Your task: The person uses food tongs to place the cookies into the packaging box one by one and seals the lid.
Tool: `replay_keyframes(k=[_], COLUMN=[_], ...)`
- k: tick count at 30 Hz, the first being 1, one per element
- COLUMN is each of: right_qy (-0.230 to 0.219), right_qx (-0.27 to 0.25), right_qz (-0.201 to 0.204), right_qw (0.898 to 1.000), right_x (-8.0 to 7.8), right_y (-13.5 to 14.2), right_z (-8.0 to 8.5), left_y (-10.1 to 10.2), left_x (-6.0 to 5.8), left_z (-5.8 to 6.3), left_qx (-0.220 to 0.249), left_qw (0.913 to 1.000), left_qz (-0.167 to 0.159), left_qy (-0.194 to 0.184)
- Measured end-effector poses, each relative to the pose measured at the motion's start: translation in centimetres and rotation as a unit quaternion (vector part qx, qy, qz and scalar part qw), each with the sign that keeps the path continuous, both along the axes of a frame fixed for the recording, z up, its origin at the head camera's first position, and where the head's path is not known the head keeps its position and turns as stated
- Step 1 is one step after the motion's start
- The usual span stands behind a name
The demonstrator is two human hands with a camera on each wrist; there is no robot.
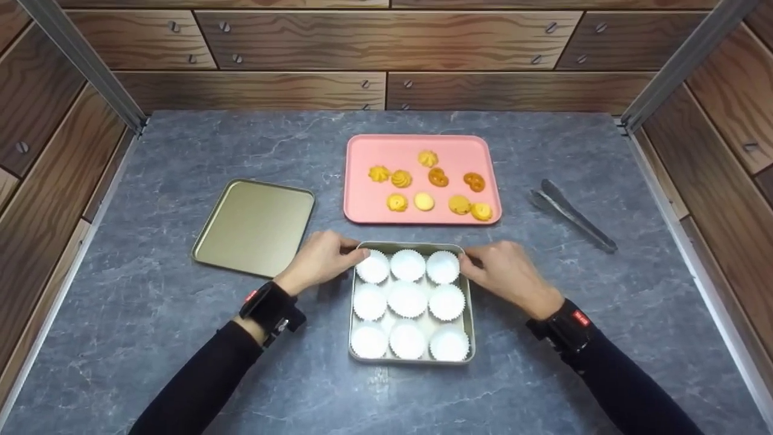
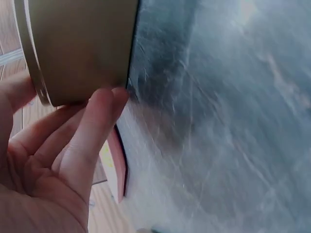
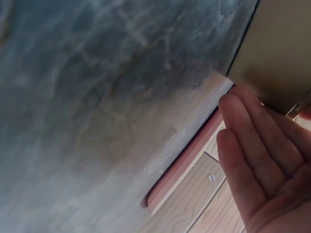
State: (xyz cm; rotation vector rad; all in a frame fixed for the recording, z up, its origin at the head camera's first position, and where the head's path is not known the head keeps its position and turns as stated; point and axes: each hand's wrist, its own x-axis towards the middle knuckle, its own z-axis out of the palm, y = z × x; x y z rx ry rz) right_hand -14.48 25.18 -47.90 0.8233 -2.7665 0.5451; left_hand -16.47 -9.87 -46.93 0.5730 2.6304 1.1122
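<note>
A square gold metal tin (image 1: 473, 338) stands on the table, lined with several white paper baking cups (image 1: 407, 299) in rows. At its far left corner my left hand (image 1: 320, 257) holds the tin, thumb over the rim and fingers against the outer side (image 2: 85, 53). My right hand (image 1: 507, 275) grips the far right corner in the same way, its fingertips (image 3: 233, 104) low on the wall. Behind the tin lies a pink tray (image 1: 362, 151) with several cookies, among them swirled cookies (image 1: 401, 179), pretzel-shaped cookies (image 1: 474, 181) and a round pale cookie (image 1: 424, 201).
The flat gold lid (image 1: 253, 226) lies left of the tin, close to my left wrist. Dark tongs (image 1: 574, 214) rest at the right of the pink tray. Wood-patterned walls (image 1: 386, 39) bound the grey marbled table (image 1: 151, 338) at the back and both sides.
</note>
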Motion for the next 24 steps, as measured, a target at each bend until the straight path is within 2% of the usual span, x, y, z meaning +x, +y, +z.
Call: replay_keyframes(k=[7,14,20,24], right_qy=[-0.024,-0.034,-0.009,0.014], right_qx=[-0.010,-0.018,-0.025,-0.031], right_qz=[-0.036,-0.065,-0.080,-0.089], right_qw=[0.999,0.997,0.996,0.995], right_x=[-0.6,-1.8,-2.7,-3.2], right_y=[0.1,0.3,0.3,0.3], right_z=[0.3,0.3,0.2,0.0], left_y=[0.9,1.9,2.6,2.8], left_x=[-0.5,-1.5,-2.3,-2.4], left_z=[0.1,0.0,-0.3,-0.3], left_qx=[0.013,0.025,0.038,0.052], left_qw=[0.9994,0.9982,0.9954,0.9940], left_qz=[0.033,0.054,0.085,0.095], left_qy=[-0.001,0.006,0.021,0.015])
